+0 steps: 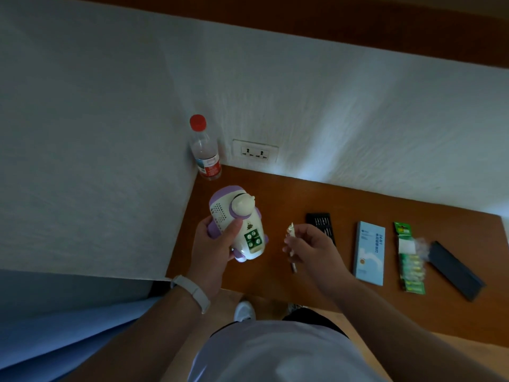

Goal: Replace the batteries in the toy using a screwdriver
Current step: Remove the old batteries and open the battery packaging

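My left hand [212,246] grips a white and purple toy [237,216] above the wooden table [344,205], its underside turned up so the open battery bay with several green batteries [252,238] shows. My right hand [308,246] hovers just right of the toy. It pinches a small pale cover piece [290,230] at the fingertips and also holds a thin dark screwdriver [293,267], whose end sticks out below the palm. A green pack of fresh batteries [410,268] lies on the table to the right.
A black bit tray [319,220] lies behind my right hand. Right of it are a light blue box [369,255] and a dark case lid [454,271]. A red-capped plastic bottle [205,150] stands in the wall corner beside a wall socket [254,153].
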Available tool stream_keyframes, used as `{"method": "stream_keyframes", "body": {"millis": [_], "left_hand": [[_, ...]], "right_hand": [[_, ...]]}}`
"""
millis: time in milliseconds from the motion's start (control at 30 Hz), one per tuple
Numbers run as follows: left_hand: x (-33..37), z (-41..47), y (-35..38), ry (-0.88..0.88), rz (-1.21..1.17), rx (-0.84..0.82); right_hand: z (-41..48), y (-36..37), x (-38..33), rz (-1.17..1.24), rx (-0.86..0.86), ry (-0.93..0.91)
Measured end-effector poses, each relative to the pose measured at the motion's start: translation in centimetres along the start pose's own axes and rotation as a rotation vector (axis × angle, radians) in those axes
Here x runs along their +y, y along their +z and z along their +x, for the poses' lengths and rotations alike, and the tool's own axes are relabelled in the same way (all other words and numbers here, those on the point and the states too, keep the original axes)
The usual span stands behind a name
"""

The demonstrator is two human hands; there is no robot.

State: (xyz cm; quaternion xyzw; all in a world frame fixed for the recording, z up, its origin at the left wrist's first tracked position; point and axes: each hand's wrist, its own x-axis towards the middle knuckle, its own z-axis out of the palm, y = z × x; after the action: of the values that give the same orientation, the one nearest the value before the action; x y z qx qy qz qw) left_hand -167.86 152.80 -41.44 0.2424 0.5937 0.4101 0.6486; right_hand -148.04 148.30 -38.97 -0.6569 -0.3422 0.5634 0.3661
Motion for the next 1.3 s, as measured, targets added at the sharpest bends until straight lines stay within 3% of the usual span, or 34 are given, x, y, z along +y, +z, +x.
{"method": "stream_keyframes", "body": {"millis": [167,333,533,700,833,1300], "left_hand": [[-0.9,0.7,-2.6,-0.009,0.016,0.021],[-1.6,0.7,-4.3,0.007,0.056,0.023],[-2.3,0.1,-5.1,0.005,0.08,0.031],[-2.7,-0.2,-5.4,-0.01,0.078,0.031],[-3.2,-0.2,-5.8,-0.024,0.079,0.031],[-3.2,-0.8,-5.1,-0.037,0.093,0.026]], "right_hand": [[1.9,-0.5,3.0,0.02,0.003,0.241],[3.4,0.3,4.6,0.033,0.015,0.335],[5.0,2.0,5.7,-0.114,-0.03,0.275],[5.8,2.7,7.7,-0.536,-0.077,0.083],[6.3,3.0,9.5,-0.647,-0.069,0.014],[5.3,2.8,7.3,-0.533,0.059,0.106]]}}
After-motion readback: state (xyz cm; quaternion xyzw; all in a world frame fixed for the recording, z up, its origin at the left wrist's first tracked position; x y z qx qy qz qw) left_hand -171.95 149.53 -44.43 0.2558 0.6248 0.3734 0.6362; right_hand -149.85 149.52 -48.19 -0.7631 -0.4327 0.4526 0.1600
